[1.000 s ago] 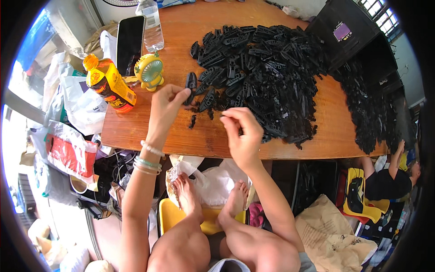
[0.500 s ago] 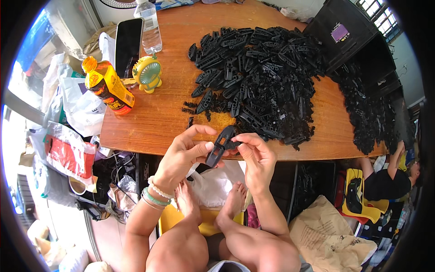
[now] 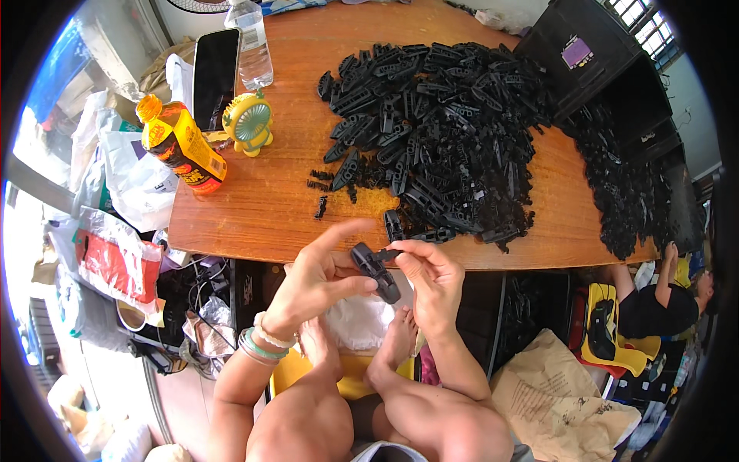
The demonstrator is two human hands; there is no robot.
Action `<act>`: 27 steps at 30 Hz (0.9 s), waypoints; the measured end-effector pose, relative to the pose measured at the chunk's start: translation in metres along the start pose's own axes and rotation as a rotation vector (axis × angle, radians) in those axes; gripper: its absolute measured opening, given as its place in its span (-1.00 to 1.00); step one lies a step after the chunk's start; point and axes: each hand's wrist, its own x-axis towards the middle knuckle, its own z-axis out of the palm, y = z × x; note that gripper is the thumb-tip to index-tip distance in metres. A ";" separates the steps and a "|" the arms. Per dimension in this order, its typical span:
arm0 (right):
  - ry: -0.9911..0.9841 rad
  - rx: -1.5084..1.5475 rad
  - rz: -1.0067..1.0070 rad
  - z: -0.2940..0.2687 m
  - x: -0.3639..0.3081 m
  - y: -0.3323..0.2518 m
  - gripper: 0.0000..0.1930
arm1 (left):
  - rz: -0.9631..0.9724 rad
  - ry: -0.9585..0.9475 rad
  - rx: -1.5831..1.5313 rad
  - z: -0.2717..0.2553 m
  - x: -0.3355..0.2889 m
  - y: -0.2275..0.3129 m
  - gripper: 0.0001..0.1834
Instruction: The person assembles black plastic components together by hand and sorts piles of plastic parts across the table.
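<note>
Just off the table's front edge, my left hand (image 3: 319,281) holds a long black plastic part (image 3: 376,276) between thumb and fingers, its index finger stretched out above. The part slants, with its lower end toward me. My right hand (image 3: 435,285) pinches a small black plastic piece (image 3: 389,254) against the part's upper side; whether the two are joined I cannot tell. Beyond my hands a large heap of similar black plastic parts (image 3: 439,131) covers the middle of the wooden table (image 3: 292,192). A few small black pieces (image 3: 320,206) lie apart at the heap's left.
On the table's left stand an orange-yellow bottle (image 3: 185,146), a small yellow fan (image 3: 250,123), a phone (image 3: 215,77) and a clear bottle (image 3: 252,46). Black crates (image 3: 581,58) and a second heap (image 3: 623,185) are at the right, near another person (image 3: 670,308). A brown sack (image 3: 558,385) lies below.
The black part has turned from slanting up-right to slanting down-right and is slightly lower. My left hand's index finger has stretched out. My right fingers stay at the part's upper side.
</note>
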 end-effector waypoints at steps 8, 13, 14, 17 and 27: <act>-0.001 -0.411 -0.267 0.005 -0.006 -0.003 -0.86 | 0.039 0.125 0.104 0.005 -0.008 -0.011 -0.70; 0.017 -0.532 -0.402 0.003 -0.007 0.002 -0.86 | 0.061 0.171 0.132 0.008 -0.008 -0.013 -0.69; 0.010 -0.511 -0.424 0.003 -0.007 0.004 -0.85 | 0.058 0.167 0.114 0.008 -0.007 -0.014 -0.68; 0.041 -0.416 -0.321 0.006 -0.009 0.000 -0.85 | 0.043 0.163 0.094 0.010 -0.008 -0.014 -0.68; 0.021 -0.498 -0.246 0.002 -0.012 0.006 -0.77 | 0.173 0.214 0.288 0.006 -0.010 -0.019 -0.80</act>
